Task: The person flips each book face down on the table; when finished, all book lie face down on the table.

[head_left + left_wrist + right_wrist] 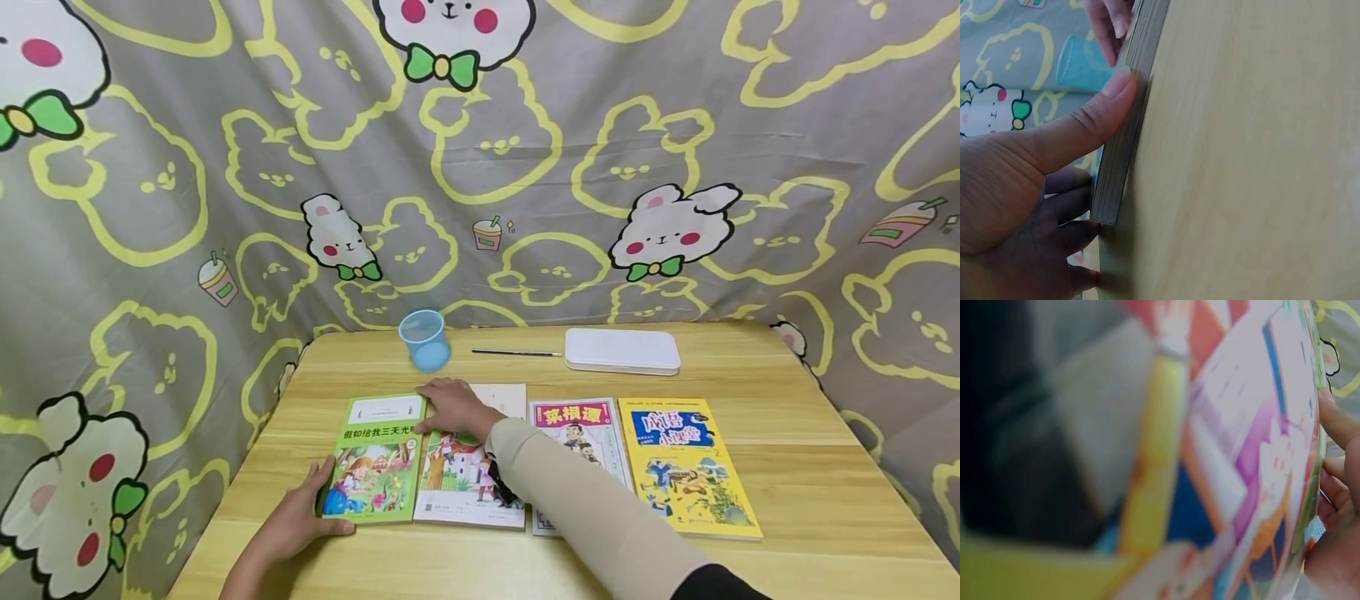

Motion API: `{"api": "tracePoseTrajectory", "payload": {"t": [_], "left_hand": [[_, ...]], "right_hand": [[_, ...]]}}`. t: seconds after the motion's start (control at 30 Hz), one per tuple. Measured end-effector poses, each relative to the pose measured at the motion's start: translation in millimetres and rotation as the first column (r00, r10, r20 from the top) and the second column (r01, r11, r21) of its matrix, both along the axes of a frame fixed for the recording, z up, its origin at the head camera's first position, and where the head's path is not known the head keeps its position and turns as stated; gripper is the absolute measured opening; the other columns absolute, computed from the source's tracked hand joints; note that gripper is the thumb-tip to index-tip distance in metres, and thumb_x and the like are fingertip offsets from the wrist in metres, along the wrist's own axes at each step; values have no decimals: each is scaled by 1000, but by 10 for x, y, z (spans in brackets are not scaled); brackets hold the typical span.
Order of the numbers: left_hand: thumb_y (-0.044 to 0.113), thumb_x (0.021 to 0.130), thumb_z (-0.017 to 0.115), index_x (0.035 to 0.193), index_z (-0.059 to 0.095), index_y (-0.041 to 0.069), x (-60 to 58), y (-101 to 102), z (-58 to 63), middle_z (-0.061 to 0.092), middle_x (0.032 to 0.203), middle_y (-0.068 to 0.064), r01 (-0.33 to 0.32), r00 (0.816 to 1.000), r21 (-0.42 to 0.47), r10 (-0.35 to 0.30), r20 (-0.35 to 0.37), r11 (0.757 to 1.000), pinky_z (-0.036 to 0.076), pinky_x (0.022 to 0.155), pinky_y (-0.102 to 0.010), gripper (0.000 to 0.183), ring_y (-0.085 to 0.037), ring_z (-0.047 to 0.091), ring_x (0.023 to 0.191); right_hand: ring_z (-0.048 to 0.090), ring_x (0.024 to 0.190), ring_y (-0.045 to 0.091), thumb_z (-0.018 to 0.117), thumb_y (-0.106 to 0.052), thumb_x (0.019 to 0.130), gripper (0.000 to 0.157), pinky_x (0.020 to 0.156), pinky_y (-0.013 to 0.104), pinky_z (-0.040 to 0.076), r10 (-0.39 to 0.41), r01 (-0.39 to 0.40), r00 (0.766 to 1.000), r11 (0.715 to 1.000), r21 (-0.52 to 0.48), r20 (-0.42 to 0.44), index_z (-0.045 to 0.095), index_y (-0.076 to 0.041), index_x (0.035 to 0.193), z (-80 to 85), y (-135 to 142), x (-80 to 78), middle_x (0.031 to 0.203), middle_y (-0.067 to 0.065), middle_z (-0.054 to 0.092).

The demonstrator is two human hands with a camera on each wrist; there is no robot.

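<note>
A book with a green cover (375,483) lies flat on the wooden table at the left end of a row. My left hand (296,517) is at its lower left corner, fingers along the left side and thumb against the bottom edge. In the left wrist view that thumb (1094,119) presses the book's page edges (1113,181). Reaching across from the right, my right hand (457,410) touches the green book's upper right corner with its fingertips. Beneath this hand and wrist lies a white-bordered book (468,508), partly hidden.
Farther right lie a book with a pink title band (573,415), partly covered by the right sleeve (585,508), and a yellow book (693,475). Behind the row stand a blue cup (425,342), a thin dark stick (516,352) and a white case (622,350). A patterned curtain (517,275) hangs behind.
</note>
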State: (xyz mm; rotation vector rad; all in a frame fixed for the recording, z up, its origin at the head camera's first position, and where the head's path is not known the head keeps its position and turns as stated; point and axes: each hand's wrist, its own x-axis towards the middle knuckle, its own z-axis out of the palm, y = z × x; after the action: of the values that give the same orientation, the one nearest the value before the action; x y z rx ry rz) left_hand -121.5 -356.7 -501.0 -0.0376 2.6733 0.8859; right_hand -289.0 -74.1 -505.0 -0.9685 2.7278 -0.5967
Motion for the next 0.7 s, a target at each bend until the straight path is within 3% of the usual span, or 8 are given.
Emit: {"api": "tracePoseTrajectory", "payload": {"t": [0.2, 0.7], "left_hand": [[44, 68, 94, 163, 14, -3, -14, 2, 7, 8, 164, -36, 6, 1000, 17, -6, 2, 1000, 4, 113, -81, 133, -56, 4, 151], [44, 68, 94, 164, 14, 0, 0, -75, -63, 4, 165, -36, 6, 1000, 88, -7, 16, 996, -3, 115, -79, 132, -54, 2, 152]], "right_hand": [[43, 146, 24, 73, -58, 90, 80, 123, 46, 30, -14, 14, 1000, 1000, -18, -23, 47, -21, 156, -35, -2, -34, 156, 2, 50], [43, 146, 23, 75, -57, 89, 79, 124, 47, 28, -13, 13, 1000, 999, -31, -12, 49, -22, 155, -60, -7, -25, 155, 1, 51]]}}
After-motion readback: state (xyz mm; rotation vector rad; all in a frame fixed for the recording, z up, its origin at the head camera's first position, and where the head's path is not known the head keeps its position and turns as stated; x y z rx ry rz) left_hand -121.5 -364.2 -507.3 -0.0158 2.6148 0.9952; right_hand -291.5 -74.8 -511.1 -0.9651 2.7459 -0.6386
